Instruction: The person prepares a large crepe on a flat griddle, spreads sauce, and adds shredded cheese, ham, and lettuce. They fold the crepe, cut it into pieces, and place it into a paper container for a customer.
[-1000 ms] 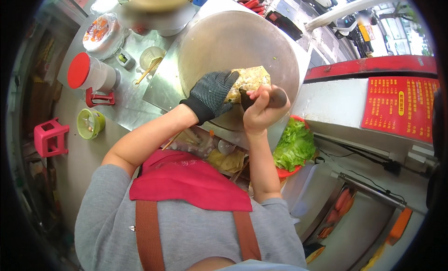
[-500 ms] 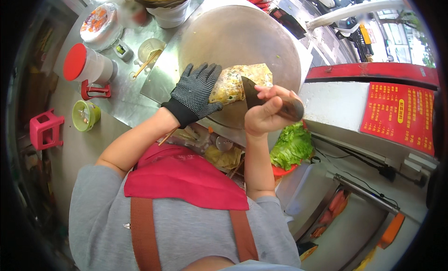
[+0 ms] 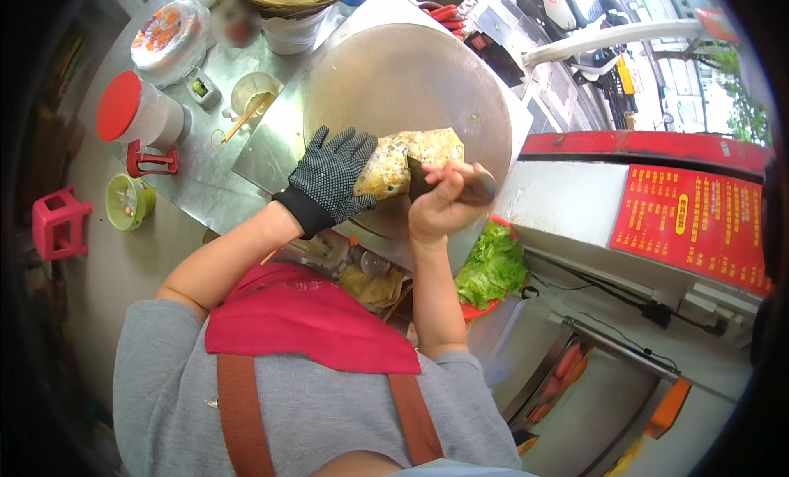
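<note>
A folded, filled crepe, speckled yellow and green, lies near the front of the round griddle. At its left end rests my left hand, in a black dotted glove, with fingers spread and the thumb along the near edge. My right hand, bare, is closed round a broad dark-bladed cutter. The blade stands on edge across the crepe's middle, where the crepe looks pressed in or parted. Fingers hide much of the cutter; I cannot tell whether it is a knife or a scraper.
Lettuce sits right of my right forearm. On the left counter are a red-lidded jug, a glass cup and a wrapped tub. A white bucket stands behind. A red sign covers the right ledge.
The view has shifted, moving the scene left and slightly down. The blade now sits deeper across the crepe, with its upper part less visible. My left hand keeps its place on the crepe.
</note>
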Demonstrator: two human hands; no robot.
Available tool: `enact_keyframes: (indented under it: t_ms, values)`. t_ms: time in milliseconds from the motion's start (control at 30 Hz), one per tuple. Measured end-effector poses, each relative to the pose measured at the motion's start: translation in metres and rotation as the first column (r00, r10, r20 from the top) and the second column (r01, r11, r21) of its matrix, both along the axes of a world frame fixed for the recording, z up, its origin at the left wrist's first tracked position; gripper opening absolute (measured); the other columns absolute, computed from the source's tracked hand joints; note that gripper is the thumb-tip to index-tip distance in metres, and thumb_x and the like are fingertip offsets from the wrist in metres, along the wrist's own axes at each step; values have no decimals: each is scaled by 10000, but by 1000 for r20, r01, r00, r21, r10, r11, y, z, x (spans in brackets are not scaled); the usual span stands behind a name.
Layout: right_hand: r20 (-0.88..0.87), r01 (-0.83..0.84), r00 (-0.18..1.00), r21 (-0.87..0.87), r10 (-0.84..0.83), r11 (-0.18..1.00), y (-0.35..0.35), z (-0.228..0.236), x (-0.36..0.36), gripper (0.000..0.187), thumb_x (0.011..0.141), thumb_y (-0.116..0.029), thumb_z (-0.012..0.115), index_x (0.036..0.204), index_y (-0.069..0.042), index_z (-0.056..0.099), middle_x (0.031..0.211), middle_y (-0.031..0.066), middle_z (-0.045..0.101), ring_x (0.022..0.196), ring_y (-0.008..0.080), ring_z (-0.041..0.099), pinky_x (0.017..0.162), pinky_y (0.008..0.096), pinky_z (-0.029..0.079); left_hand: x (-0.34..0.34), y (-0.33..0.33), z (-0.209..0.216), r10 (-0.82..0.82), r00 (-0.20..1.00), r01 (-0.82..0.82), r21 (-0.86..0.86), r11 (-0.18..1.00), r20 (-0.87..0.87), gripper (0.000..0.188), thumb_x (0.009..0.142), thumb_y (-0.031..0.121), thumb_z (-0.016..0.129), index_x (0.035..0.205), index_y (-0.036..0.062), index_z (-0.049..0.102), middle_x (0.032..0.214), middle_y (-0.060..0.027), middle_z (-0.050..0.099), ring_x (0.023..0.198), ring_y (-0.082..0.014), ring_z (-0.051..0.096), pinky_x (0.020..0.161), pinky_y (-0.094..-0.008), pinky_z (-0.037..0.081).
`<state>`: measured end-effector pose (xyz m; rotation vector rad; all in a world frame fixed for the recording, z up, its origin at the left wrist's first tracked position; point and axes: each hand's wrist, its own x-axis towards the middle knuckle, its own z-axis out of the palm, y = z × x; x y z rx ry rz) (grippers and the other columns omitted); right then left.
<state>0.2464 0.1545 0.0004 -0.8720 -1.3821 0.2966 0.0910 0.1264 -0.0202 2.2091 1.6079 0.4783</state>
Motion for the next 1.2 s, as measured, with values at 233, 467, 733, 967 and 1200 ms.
enact_keyframes:
  t_ms: [233,467,733,967,1200]
  values:
    - [57,-24,998,34,22,999,15,17,-9,351,982,-305,414,1111,4,308,776,97,504,537,117,462,523,275,518,-1,-1,1,1,1000,-1,-2,1000,27,817,734,472,674,1360,37,382,1334,-191,452,1268,-335,397,1092,-482,224]
    - [110,-47,993,-51,52,998,14,-1,-5,355,985,-297,406,1100,20,294,768,85,491,551,118,472,580,299,534,-1,-2,4,21,999,-20,-32,999,47,850,730,461,683,1376,20,348,1356,-203,426,1285,-346,377,1092,-480,228]
    - [124,-188,975,12,185,982,39,-7,-6,335,959,-196,478,1157,14,309,760,110,515,564,148,485,569,318,530,-30,-23,38,42,997,-39,-36,999,66,887,735,473,680,1390,1,311,1413,-203,359,1327,-356,316,1106,-475,212]
    - [76,-172,982,-20,173,985,38,-21,-20,329,939,-155,528,1138,40,355,796,107,553,624,167,571,624,303,526,-64,-54,42,122,990,-121,-24,992,74,897,707,427,721,1396,18,318,1393,-204,387,1308,-366,342,1101,-468,228]
    - [128,-172,977,27,168,985,41,-35,-13,326,938,-96,517,1189,17,343,864,119,561,752,203,619,700,309,522,-67,-64,46,113,989,-113,-5,994,99,891,721,409,718,1394,-3,304,1376,-217,404,1293,-370,365,1091,-491,233]
